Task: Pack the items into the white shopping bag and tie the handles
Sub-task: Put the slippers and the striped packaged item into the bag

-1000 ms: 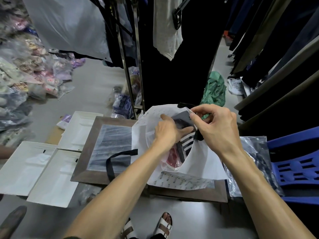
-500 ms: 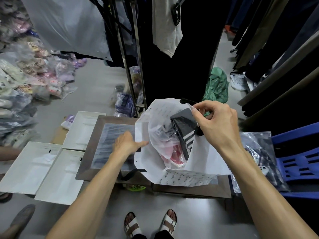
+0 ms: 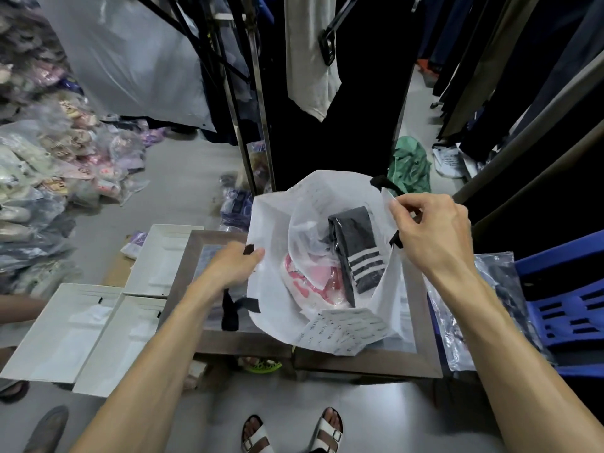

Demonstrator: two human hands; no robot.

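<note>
white shopping bag (image 3: 274, 223) open, striped socks (image 3: 359, 253) inside

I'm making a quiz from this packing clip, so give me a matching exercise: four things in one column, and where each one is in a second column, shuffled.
Things:
1. dark striped garment
2. pink packet
3. left hand
4. right hand

Places:
A. gripping the bag's right rim
B. inside the white shopping bag, right side
C. gripping the bag's left rim
D. inside the bag, lower left of the striped garment

Pairs: 1-B, 2-D, 3-C, 4-A
</note>
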